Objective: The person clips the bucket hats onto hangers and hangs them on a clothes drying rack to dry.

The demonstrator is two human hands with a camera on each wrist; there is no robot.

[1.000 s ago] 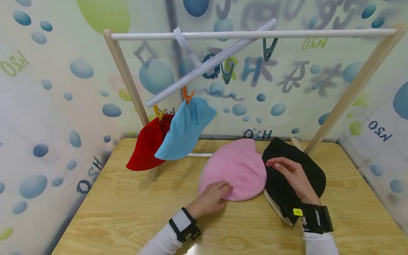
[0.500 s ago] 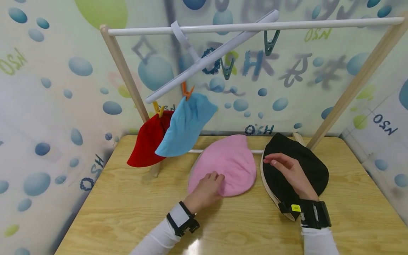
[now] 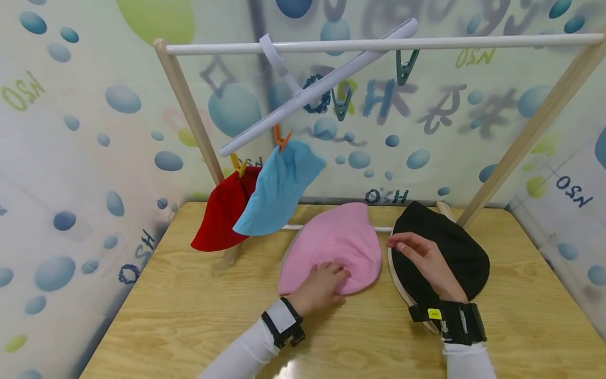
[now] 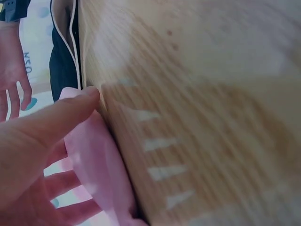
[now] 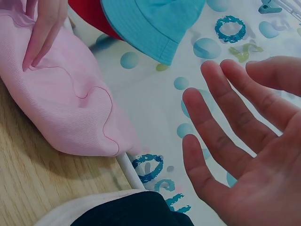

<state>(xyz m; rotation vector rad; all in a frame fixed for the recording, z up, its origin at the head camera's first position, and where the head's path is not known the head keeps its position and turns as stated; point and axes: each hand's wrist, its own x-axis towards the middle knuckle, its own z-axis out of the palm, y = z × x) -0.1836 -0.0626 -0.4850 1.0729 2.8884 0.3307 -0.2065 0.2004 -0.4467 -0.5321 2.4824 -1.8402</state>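
Note:
A pink bucket hat (image 3: pixel 333 242) lies folded flat on the table, and my left hand (image 3: pixel 322 284) rests on its near edge. The fingers lie spread over the cloth, and in the left wrist view the thumb (image 4: pixel 61 113) lies along the pink edge. To the right is a black bucket hat (image 3: pixel 454 252) with a cream-coloured rim. Above it hovers my right hand (image 3: pixel 428 260), fingers loosely bent and holding nothing. Hanging at the left are a red bucket hat (image 3: pixel 222 216) on a yellow clip (image 3: pixel 239 166) and a light blue bucket hat (image 3: pixel 279 192) on an orange clip (image 3: pixel 281 138).
A white hanger bar (image 3: pixel 322 87) hangs slantwise from a rack's white rail (image 3: pixel 208 49). Two green clips, a nearer green clip (image 3: pixel 341 105) and a farther green clip (image 3: pixel 405 68), hang from it without hats. Wooden posts, including the right post (image 3: pixel 530 131), flank the wooden table (image 3: pixel 189 316).
The pink hat has slid left, away from the black hat, under my left hand. That hand has since shifted slightly right over the cloth. My right hand stays above the black hat.

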